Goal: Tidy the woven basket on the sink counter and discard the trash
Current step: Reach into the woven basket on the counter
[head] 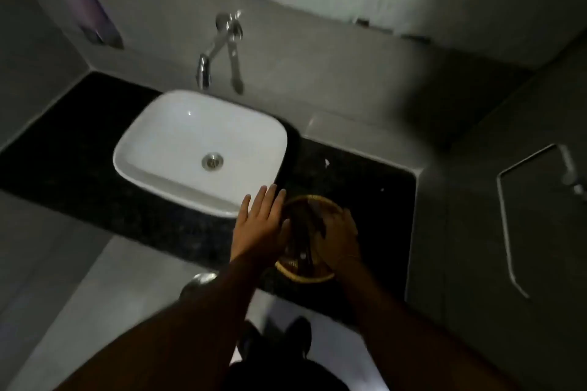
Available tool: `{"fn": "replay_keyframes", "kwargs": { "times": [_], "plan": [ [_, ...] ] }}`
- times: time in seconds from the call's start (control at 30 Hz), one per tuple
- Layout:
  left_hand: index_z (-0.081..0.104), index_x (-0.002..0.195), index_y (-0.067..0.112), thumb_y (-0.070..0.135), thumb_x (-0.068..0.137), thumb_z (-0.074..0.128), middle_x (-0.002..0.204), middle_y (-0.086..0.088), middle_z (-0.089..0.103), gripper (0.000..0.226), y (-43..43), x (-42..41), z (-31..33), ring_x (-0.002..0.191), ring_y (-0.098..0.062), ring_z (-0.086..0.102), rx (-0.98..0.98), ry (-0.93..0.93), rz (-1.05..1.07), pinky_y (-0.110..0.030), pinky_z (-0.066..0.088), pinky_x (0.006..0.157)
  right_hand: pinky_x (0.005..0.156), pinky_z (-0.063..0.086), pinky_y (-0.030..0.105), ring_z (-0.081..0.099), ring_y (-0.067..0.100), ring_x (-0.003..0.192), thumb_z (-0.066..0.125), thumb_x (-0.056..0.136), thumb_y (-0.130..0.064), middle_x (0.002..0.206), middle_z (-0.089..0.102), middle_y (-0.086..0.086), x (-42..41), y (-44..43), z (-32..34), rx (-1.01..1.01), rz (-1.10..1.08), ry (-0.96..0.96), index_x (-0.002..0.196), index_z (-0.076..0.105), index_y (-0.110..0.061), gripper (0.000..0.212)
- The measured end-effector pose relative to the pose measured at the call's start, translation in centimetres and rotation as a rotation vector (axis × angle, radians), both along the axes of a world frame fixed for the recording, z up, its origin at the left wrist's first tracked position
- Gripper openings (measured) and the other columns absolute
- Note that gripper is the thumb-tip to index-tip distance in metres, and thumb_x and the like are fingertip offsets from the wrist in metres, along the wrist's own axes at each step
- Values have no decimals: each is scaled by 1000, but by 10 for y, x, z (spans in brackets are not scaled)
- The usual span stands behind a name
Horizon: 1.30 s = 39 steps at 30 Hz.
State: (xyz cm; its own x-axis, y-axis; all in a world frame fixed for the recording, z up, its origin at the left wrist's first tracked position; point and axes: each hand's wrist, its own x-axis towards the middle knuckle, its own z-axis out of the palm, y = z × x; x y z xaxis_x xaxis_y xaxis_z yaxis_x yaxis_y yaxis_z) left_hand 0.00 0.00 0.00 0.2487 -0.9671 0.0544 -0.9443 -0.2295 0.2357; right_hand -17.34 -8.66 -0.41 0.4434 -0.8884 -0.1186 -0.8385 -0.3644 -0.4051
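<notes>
The woven basket (306,274) sits on the dark worktop (95,174), near its front edge and just right of the white sink (178,136), and both hands are on it. Inside lies a clutch of dark, slender items (301,233), too murky to name, their long axis running near to far across the bowl, roughly along the line of the forearms. That's what matters here: whatever gets lifted lies lengthwise toward the person, so a pinch from the side looks the natural way in. The right hand (338,236) is the closer one, down in the right half of the basket with its fingers (324,225) curled among the dark items; whether they have closed on anything I cannot tell, the light is too dim. The left hand (262,225) rests at the basket's left rim, flat and spread, fingers (270,197) pointing far toward the sink, holding nothing and looking like a brace. Farther out, the wall tap (203,71) hangs above the sink, and a pale speck (327,163) lies on the worktop beyond the basket, possibly a scrap of trash. No bin is clearly in view.
</notes>
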Motion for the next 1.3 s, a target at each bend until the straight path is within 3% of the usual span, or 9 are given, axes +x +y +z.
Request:
{"fn": "replay_keyframes", "kwargs": {
  "times": [0.07, 0.37, 0.57, 0.7, 0.77, 0.87, 1.03, 1.17, 1.3],
  "plan": [
    [42, 166, 17, 44, 105, 52, 174, -11, 42, 68, 14, -4, -22, 164, -32, 36, 48, 22, -1, -54, 25, 134, 125, 15, 21, 36, 9, 146, 59, 105, -29, 152, 55, 4, -5, 8, -22, -16, -73, -162, 152, 50, -20, 48],
    [47, 163, 14, 41, 108, 50, 166, -10, 51, 61, 24, -15, -43, 154, -32, 48, 91, 146, 24, -48, 36, 128, 116, 42, 45, 50, 33, 136, 68, 98, -30, 149, 51, 13, -9, 13, -66, 276, -360, -19, 141, 56, -8, 50],
    [29, 169, 26, 62, 108, 42, 161, -11, 57, 72, -34, -20, -3, 146, -33, 56, 191, 678, 405, -53, 48, 117, 106, 36, 26, 45, 21, 133, 75, 90, -12, 143, 49, 4, -18, 31, -32, 189, -195, -198, 124, 65, -20, 36],
    [67, 116, 15, 50, 113, 43, 99, -9, 78, 42, -65, -12, 13, 94, -22, 78, 51, 820, 400, -37, 56, 83, 111, 34, 34, 36, 29, 143, 73, 93, -8, 150, 45, 11, -24, 23, -7, 191, -105, -384, 136, 63, -18, 46],
    [67, 84, 15, 46, 116, 40, 72, 0, 71, 52, -75, -3, 19, 58, -2, 68, 14, 918, 422, -26, 50, 63, 117, 32, 44, 29, 35, 150, 75, 92, -7, 153, 44, 16, -31, 14, 2, 173, -81, -428, 136, 64, -15, 47],
    [68, 73, 4, 45, 117, 37, 50, -5, 61, 68, -80, 7, 28, 36, -11, 55, 47, 1099, 445, -28, 46, 55, 114, 41, 60, 43, 41, 141, 72, 91, -8, 143, 54, 17, -37, 5, 7, 164, -3, -437, 137, 63, -13, 47],
    [67, 69, 13, 74, 104, 40, 61, -1, 71, 75, -70, 15, 49, 60, -20, 69, 39, 907, 322, -32, 52, 63, 102, 54, 51, 59, 28, 118, 64, 89, -20, 127, 58, 8, -34, -1, 14, 90, 35, -402, 136, 59, -18, 48],
    [62, 68, 21, 59, 112, 41, 68, 4, 64, 61, -65, 26, 55, 70, -22, 62, 83, 567, 175, -33, 41, 70, 101, 55, 51, 59, 30, 118, 70, 87, -10, 127, 58, 11, -33, -4, 13, 66, 75, -345, 135, 62, -12, 49],
    [61, 67, 18, 47, 116, 38, 68, -3, 63, 61, -62, 28, 60, 73, -28, 62, 89, 668, 268, -36, 45, 76, 99, 56, 51, 59, 29, 118, 73, 88, -8, 127, 58, 8, -30, -5, 16, 63, 76, -316, 134, 63, -11, 47]
  ]
}}
